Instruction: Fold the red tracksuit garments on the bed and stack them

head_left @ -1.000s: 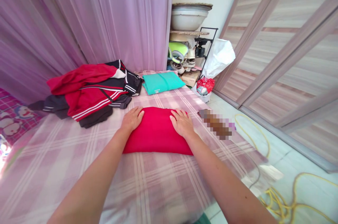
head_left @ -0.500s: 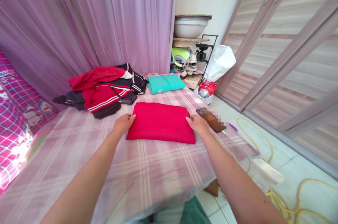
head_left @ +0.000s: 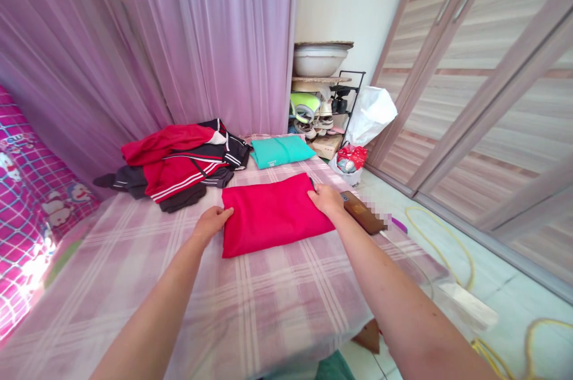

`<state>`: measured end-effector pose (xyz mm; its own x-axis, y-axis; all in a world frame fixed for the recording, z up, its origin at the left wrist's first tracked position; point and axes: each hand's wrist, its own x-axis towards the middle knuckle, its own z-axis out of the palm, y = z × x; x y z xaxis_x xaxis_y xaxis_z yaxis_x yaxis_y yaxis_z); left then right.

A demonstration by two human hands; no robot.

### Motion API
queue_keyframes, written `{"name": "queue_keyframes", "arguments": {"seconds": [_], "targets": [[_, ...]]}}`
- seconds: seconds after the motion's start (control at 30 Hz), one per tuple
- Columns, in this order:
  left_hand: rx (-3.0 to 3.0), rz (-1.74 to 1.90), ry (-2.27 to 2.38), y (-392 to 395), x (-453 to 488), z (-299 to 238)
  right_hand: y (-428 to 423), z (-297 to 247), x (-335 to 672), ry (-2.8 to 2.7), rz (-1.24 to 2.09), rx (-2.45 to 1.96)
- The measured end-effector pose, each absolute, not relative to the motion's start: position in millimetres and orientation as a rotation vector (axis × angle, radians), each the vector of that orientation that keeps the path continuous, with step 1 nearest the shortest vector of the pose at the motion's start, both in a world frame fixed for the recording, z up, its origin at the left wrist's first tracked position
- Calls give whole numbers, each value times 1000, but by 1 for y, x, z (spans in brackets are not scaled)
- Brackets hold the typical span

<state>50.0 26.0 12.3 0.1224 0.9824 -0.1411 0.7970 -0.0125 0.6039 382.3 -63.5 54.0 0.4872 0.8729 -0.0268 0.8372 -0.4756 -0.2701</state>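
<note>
A folded red garment (head_left: 273, 216), a flat rectangle turned slightly askew, is held above or on the plaid bedsheet (head_left: 277, 284); whether it touches the sheet I cannot tell. My left hand (head_left: 212, 222) pinches its left edge, thumb on top and the other fingers underneath. At the right edge, near the far corner, my right hand (head_left: 326, 200) grips it the same way. Behind it lies a folded turquoise garment (head_left: 283, 151). A loose heap of red and black clothes (head_left: 179, 162) sits at the back left.
A brown phone (head_left: 364, 214) with a cable lies right of my right hand. Beyond the bed stand a shoe rack (head_left: 351, 93), a white plastic bag (head_left: 371, 111) and a wooden wardrobe (head_left: 470, 82). Yellow cord (head_left: 465, 255) loops on the floor. Purple curtains (head_left: 215, 40) hang behind.
The red garment has turned, its right side moving away and its left side coming nearer. Both hands have kept hold of its edges. The camera view has tilted up slightly.
</note>
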Motion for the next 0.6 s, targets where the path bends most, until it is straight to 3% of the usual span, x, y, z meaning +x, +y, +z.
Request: {"name": "queue_keyframes", "arguments": {"seconds": [0.17,0.33,0.47,0.6], "targets": [[1782,528,1864,19,48,19,-66,40,384,-1465,237,-2546],[2328,745,1741,13,86,40,-61,46,354,-1590,-107,-2216],[2508,529,1727,17,129,44,-37,54,318,-1892,-71,-1986],[2400,318,1773,31,142,25,-18,35,305,-1969,161,-2101]]}}
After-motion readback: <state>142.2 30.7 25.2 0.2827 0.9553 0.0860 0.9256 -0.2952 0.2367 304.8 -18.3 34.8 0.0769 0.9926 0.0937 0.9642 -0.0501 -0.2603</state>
